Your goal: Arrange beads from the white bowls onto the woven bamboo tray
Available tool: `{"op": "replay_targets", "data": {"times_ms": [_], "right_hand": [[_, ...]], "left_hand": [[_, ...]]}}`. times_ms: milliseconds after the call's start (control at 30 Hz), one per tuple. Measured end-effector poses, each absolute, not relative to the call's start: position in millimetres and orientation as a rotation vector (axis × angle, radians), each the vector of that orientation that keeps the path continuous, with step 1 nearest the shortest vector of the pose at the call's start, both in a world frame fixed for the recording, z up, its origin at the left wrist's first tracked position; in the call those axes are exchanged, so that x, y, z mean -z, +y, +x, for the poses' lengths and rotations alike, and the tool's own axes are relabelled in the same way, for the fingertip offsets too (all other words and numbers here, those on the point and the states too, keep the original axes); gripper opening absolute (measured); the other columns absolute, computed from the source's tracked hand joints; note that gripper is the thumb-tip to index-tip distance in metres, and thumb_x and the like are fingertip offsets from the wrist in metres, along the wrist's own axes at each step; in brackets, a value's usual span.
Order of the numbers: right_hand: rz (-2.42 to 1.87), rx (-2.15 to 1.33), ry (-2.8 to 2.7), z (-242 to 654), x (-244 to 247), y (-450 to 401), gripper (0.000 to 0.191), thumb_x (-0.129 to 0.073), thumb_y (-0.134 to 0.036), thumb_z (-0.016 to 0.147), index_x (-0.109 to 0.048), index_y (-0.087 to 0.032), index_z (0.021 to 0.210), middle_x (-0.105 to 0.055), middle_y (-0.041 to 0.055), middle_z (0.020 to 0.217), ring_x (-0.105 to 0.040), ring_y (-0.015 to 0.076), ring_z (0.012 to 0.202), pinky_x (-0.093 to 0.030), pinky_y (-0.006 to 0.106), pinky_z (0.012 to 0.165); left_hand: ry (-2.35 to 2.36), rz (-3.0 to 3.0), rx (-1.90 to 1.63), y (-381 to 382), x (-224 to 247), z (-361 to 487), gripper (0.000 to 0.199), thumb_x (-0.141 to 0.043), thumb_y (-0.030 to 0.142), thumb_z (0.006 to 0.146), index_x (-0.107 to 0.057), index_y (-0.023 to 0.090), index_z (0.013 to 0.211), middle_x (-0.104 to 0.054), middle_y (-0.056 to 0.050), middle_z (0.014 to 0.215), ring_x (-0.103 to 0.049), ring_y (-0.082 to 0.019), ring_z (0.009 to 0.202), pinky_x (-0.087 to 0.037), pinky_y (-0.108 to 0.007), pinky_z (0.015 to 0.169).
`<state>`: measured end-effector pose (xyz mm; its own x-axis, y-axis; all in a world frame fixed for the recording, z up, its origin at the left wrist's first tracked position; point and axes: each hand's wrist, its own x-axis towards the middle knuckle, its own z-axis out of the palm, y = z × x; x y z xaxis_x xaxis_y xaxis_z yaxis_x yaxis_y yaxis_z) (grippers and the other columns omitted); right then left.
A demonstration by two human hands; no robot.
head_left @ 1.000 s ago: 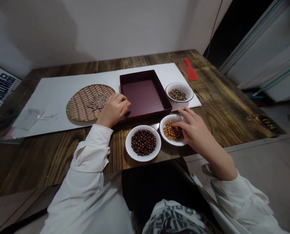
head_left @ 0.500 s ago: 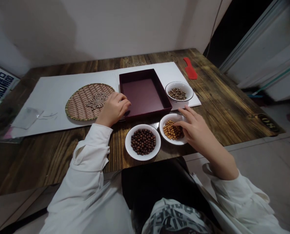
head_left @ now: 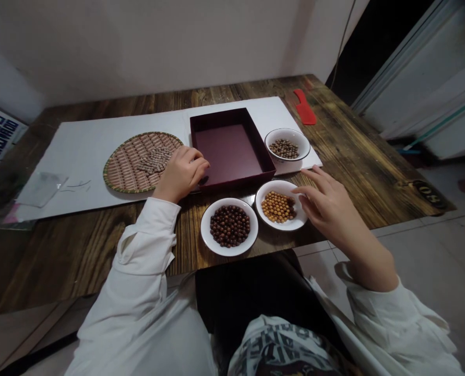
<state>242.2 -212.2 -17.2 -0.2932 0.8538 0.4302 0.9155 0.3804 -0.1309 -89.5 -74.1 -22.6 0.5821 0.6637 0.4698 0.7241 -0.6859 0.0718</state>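
Observation:
My left hand point(head_left: 182, 173) is closed, its fingers curled at the front left corner of a dark maroon open box point(head_left: 232, 183). Whatever lies under those fingertips is hidden; a small dark spot shows beside them. My right hand point(head_left: 326, 198) is open, fingers spread at the right rim of a white bowl point(head_left: 259, 213) holding yellow-brown beads point(head_left: 278, 207). Left of it stands another white bowl point(head_left: 211, 245) with dark brown beads point(head_left: 229, 226). Behind, a third white bowl point(head_left: 303, 143) contains olive-brown beads point(head_left: 284, 149).
An oval woven tray point(head_left: 124, 156) with several small greyish-brown pieces point(head_left: 154, 159) lies on a white board point(head_left: 83, 136). A red comb-like tool point(head_left: 305, 110) rests at the back right. Clear plastic bags point(head_left: 42, 189) are at the left, on the wooden table point(head_left: 357, 183).
My right hand has lifted out of the yellow-brown beads and moved right to the bowl's rim. My left hand has stayed in place by the box.

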Motion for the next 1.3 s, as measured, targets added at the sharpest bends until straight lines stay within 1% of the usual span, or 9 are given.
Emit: {"op": "replay_targets", "data": {"times_ms": [100,167,233,367,467,633,733,1033,1300], "right_hand": [[-1.615,0.106,-2.150,244.1,20.0,-214.5,0.017,-0.052,-0.020,0.093,-0.064,-0.017,0.105,-0.065,0.0145,0.116,-0.061,0.0312,0.109,-0.049,0.047,0.089],[-1.673,0.064,-2.119,244.4,21.5,-215.3,0.017,-0.053,-0.023,0.093,-0.064,-0.017,0.104,-0.067,0.0119,0.104,-0.062,0.0283,0.094,-0.049,0.043,0.080],[-1.718,0.052,-2.110,244.6,21.8,-215.1,0.016,-0.054,-0.024,0.092,-0.064,-0.017,0.103,-0.066,0.0104,0.099,-0.061,0.0274,0.089,-0.046,0.041,0.076],[-1.738,0.048,-2.138,245.9,19.5,-212.4,0.015,-0.055,-0.021,0.091,-0.065,-0.019,0.102,-0.067,0.0071,0.094,-0.062,0.0243,0.085,-0.041,0.038,0.074],[-1.720,0.131,-2.189,245.5,16.1,-209.3,0.013,-0.057,-0.022,0.091,-0.068,-0.021,0.097,-0.068,0.0071,0.097,-0.061,0.0249,0.088,-0.039,0.038,0.074],[-1.667,0.280,-2.276,238.0,11.6,-204.0,0.013,-0.060,-0.025,0.090,-0.072,-0.021,0.087,-0.066,0.0114,0.119,-0.058,0.0313,0.108,-0.041,0.040,0.079],[-1.635,0.341,-2.341,233.0,11.4,-201.3,0.015,-0.060,-0.024,0.090,-0.074,-0.020,0.085,-0.064,0.0137,0.123,-0.055,0.0339,0.116,-0.042,0.042,0.081],[-1.639,0.382,-2.395,230.0,14.1,-195.7,0.015,-0.064,-0.022,0.088,-0.078,-0.020,0.093,-0.066,0.0142,0.122,-0.057,0.0347,0.116,-0.044,0.043,0.083],[-1.680,0.259,-2.411,226.1,9.4,-193.8,0.013,-0.066,-0.019,0.086,-0.079,-0.022,0.090,-0.065,0.0135,0.123,-0.056,0.0356,0.118,-0.045,0.044,0.085]], "left_hand": [[-1.171,-2.675,0.719,-73.1,23.8,-89.9,0.038,-0.035,0.033,0.100,-0.068,0.018,0.089,-0.062,-0.011,0.097,-0.054,-0.025,0.098,-0.044,-0.044,0.094],[-1.148,-2.669,0.739,-71.8,25.3,-90.5,0.038,-0.035,0.033,0.100,-0.069,0.018,0.088,-0.062,-0.010,0.096,-0.054,-0.025,0.098,-0.044,-0.043,0.092],[-1.121,-2.654,0.748,-70.5,26.9,-91.0,0.040,-0.035,0.034,0.101,-0.069,0.018,0.088,-0.063,-0.009,0.096,-0.054,-0.025,0.097,-0.045,-0.042,0.091],[-1.078,-2.616,0.732,-69.4,28.3,-91.6,0.044,-0.032,0.035,0.102,-0.070,0.018,0.089,-0.063,-0.009,0.095,-0.055,-0.025,0.095,-0.045,-0.041,0.089],[-1.070,-2.613,0.727,-69.8,27.8,-91.6,0.045,-0.031,0.036,0.102,-0.070,0.017,0.089,-0.064,-0.011,0.096,-0.055,-0.026,0.096,-0.045,-0.043,0.088],[-1.080,-2.620,0.717,-70.8,26.3,-91.1,0.044,-0.032,0.036,0.102,-0.070,0.017,0.090,-0.064,-0.012,0.097,-0.056,-0.027,0.097,-0.046,-0.044,0.088],[-1.093,-2.626,0.726,-71.2,26.2,-91.0,0.041,-0.035,0.035,0.101,-0.070,0.018,0.090,-0.064,-0.011,0.098,-0.056,-0.027,0.098,-0.045,-0.044,0.090],[-1.111,-2.647,0.759,-70.4,27.2,-91.4,0.038,-0.037,0.035,0.101,-0.068,0.018,0.088,-0.062,-0.009,0.097,-0.055,-0.024,0.099,-0.045,-0.041,0.092],[-1.098,-2.612,0.718,-71.0,26.5,-91.2,0.043,-0.032,0.037,0.102,-0.068,0.018,0.089,-0.064,-0.009,0.097,-0.056,-0.025,0.098,-0.046,-0.043,0.090]]}}
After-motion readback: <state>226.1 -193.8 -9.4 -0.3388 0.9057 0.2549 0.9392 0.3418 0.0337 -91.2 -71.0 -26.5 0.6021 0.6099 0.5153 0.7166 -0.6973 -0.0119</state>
